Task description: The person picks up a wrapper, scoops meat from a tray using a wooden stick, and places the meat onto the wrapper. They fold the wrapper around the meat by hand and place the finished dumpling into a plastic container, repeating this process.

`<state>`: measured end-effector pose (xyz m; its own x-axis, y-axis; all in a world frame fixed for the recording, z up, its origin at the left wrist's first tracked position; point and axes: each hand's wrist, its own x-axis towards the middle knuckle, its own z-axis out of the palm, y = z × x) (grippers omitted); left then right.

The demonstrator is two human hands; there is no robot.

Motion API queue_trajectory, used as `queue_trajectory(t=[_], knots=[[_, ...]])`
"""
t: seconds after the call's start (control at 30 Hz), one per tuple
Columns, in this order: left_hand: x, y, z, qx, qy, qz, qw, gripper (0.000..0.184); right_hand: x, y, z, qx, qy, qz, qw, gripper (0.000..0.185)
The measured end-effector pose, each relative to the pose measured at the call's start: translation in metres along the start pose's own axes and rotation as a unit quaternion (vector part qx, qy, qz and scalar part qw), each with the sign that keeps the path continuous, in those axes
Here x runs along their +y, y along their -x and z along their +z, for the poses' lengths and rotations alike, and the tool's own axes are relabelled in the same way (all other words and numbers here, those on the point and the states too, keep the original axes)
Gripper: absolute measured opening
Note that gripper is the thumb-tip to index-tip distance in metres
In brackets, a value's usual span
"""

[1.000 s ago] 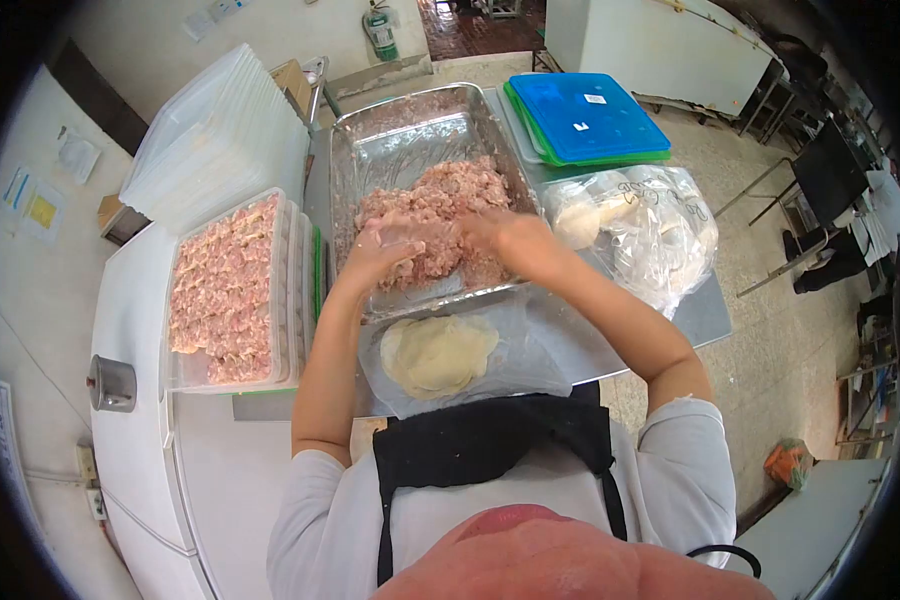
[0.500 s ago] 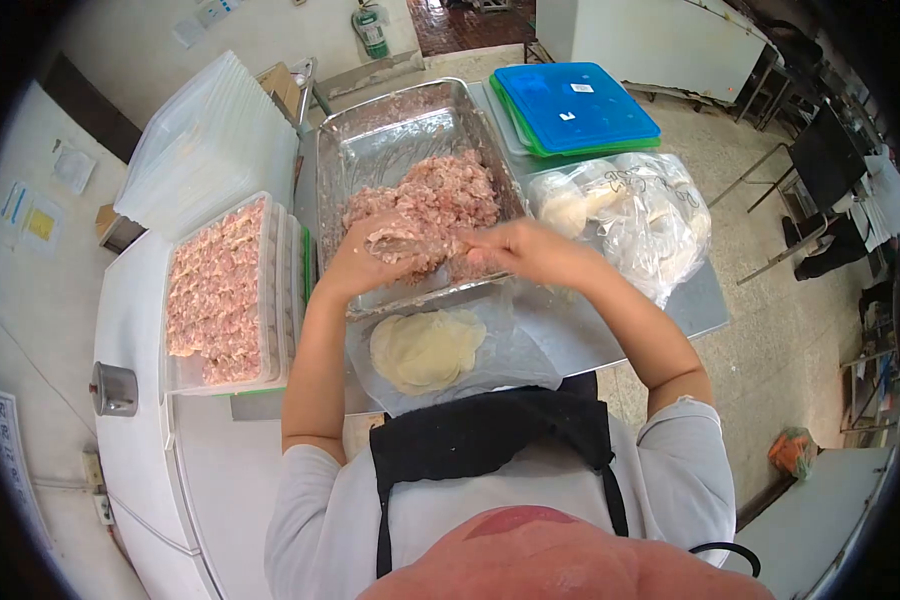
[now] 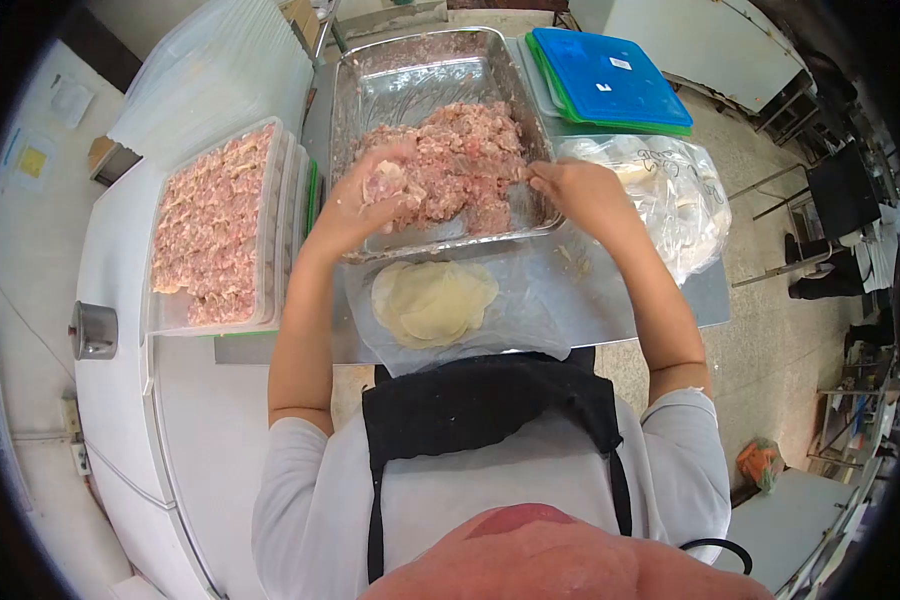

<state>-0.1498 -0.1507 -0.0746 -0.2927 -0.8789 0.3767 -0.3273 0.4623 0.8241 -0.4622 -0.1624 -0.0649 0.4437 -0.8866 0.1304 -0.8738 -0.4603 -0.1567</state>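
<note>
A deep metal tray (image 3: 425, 240) holds a mound of pink minced filling (image 3: 460, 160). My left hand (image 3: 355, 205) is at the tray's left front, fingers curled round a small filled dumpling (image 3: 385, 182). At the right rim, my right hand (image 3: 585, 192) pinches a thin utensil (image 3: 518, 175) whose far end is at the filling. Round pale wrappers (image 3: 435, 303) lie stacked on a clear plastic sheet (image 3: 530, 325) in front of the tray. Rows of filled pieces (image 3: 215, 230) fill a clear container (image 3: 267, 255) on the left.
Stacked clear containers (image 3: 215, 75) stand at the back left. Blue and green lids (image 3: 610, 75) lie behind a plastic bag of pale dough (image 3: 670, 200) on the right. A metal pot (image 3: 95, 331) is at the far left, and a black chair (image 3: 840, 190) stands on the right.
My hands have moved apart, the right one out to the tray's right rim. The left hand now cups a dumpling near the left side. The whole view has shifted.
</note>
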Motion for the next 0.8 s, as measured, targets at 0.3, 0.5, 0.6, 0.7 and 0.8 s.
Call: queue_trajectory(t=[0.3,0.5,0.6,0.7,0.8], knots=[[-0.003,-0.008,-0.009,-0.138,-0.046,0.006,0.989,0.029,-0.026,-0.007,0.02,-0.007,-0.333,-0.173,0.927,0.031],[-0.048,-0.006,-0.009,-0.084,0.017,0.004,0.996,0.042,-0.068,0.009,-0.009,0.05,-0.07,-0.112,0.99,0.033],[-0.001,-0.005,-0.007,-0.103,-0.025,-0.18,0.978,0.048,-0.011,-0.013,0.018,0.104,-0.152,-0.172,0.968,0.03],[-0.008,0.006,-0.011,-0.07,-0.028,-0.112,0.991,0.05,0.002,0.0,-0.025,0.004,-0.201,-0.072,0.977,0.032],[0.022,0.008,-0.003,-0.009,-0.061,0.012,0.998,0.048,-0.012,0.014,-0.027,0.036,-0.265,-0.12,0.956,0.034]])
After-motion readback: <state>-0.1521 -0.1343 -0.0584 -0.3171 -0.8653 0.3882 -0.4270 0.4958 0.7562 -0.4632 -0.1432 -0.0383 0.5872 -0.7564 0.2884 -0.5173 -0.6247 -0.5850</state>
